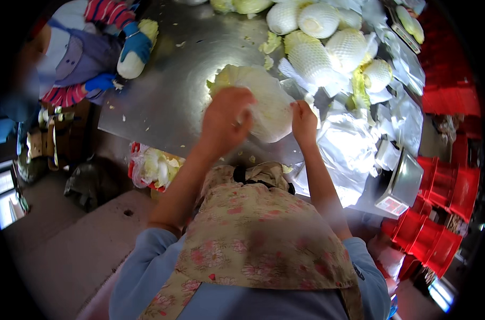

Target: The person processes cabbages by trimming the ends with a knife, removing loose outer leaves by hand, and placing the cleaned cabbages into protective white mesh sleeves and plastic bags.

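A napa cabbage [266, 106] in thin clear plastic lies on the metal table in front of me, its leafy yellow-green end towards the upper left. My left hand [228, 120] is over the near left side of the cabbage, fingers curled and blurred by motion; whether it grips anything is unclear. At the cabbage's right end, my right hand [305, 122] pinches the edge of the plastic between thumb and fingers. A stack of clear plastic bags or sheets [342, 148] lies just right of that hand.
Several cabbages in white foam nets [308, 60] are piled at the upper right. Opposite, a co-worker's blue-gloved hand [136, 46] rests on another cabbage [131, 64]. A metal box [404, 176] sits at the table's right edge, near red crates [426, 236]. A container of leaf scraps [158, 166] stands below the near edge.
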The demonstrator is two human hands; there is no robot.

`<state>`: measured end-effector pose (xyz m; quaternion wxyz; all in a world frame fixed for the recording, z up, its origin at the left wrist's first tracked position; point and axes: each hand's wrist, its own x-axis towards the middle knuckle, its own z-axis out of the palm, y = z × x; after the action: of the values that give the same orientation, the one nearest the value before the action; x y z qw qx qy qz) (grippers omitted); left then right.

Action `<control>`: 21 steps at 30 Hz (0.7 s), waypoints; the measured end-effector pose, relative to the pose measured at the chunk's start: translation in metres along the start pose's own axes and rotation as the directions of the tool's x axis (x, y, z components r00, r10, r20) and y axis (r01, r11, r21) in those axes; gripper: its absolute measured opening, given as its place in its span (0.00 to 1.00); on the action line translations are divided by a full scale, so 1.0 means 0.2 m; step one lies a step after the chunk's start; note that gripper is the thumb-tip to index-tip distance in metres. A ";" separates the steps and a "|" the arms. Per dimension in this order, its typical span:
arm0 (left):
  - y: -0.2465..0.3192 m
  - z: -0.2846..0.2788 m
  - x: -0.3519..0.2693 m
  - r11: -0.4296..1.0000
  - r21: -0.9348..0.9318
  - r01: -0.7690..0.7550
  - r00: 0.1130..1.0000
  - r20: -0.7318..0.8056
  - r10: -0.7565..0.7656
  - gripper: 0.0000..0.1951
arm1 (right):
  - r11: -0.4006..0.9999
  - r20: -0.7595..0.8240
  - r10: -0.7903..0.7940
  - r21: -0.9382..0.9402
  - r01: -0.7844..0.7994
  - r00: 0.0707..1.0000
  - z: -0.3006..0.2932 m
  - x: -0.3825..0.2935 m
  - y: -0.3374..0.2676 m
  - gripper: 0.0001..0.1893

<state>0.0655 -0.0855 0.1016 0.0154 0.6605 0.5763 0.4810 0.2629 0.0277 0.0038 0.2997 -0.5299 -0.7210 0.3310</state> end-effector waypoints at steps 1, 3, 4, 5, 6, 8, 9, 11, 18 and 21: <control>0.03 0.09 -0.03 1.000 -0.007 -0.023 0.982 0.190 0.024 0.17 | 1.000 0.031 0.029 -0.005 -0.029 0.999 0.00 0.01 -0.01 0.09; 0.09 0.26 -0.04 0.981 0.114 -0.157 0.923 0.370 0.104 0.18 | 0.998 0.024 0.059 0.011 -0.059 0.998 -0.01 0.01 0.00 0.10; 0.07 0.30 -0.09 0.979 0.111 -0.170 0.921 0.370 0.118 0.18 | 0.997 0.021 0.058 0.055 -0.059 0.998 -0.01 0.01 0.01 0.11; 0.04 0.34 -0.15 0.937 0.294 -0.190 0.912 0.407 0.058 0.16 | 0.993 0.019 0.055 0.099 -0.057 0.998 -0.01 0.02 0.02 0.11; 0.01 0.37 -0.20 0.860 0.464 -0.212 0.902 0.431 -0.010 0.14 | 0.990 0.055 0.114 0.082 -0.118 0.992 -0.02 0.02 0.00 0.11; -0.03 0.40 -0.24 0.859 0.462 -0.219 0.877 0.479 -0.034 0.11 | 1.000 -0.026 -0.002 0.023 0.003 1.000 0.00 0.00 0.07 0.10; -0.03 0.39 -0.25 0.855 0.475 -0.208 0.853 0.516 -0.079 0.08 | 0.991 -0.077 -0.131 -0.046 0.128 0.988 0.00 -0.01 0.07 0.09; -0.06 0.37 -0.23 0.878 0.395 -0.270 0.838 0.546 0.012 0.05 | 0.997 -0.067 -0.059 -0.057 0.055 0.996 0.00 0.00 0.07 0.08; -0.09 0.21 -0.26 0.968 0.224 -0.109 0.763 0.643 -0.063 0.01 | 0.999 -0.088 -0.018 -0.046 0.014 0.996 0.08 0.26 0.17 0.06; -0.01 0.01 -0.23 0.966 0.234 -0.112 0.501 0.853 -0.149 0.02 | 0.984 -0.072 -0.051 -0.172 0.038 0.996 0.15 0.37 0.32 0.06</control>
<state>0.0716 -0.1190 0.0709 0.2202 0.8017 0.5557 0.0068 0.2563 0.1090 -0.0595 0.2876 -0.5497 -0.7464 0.2409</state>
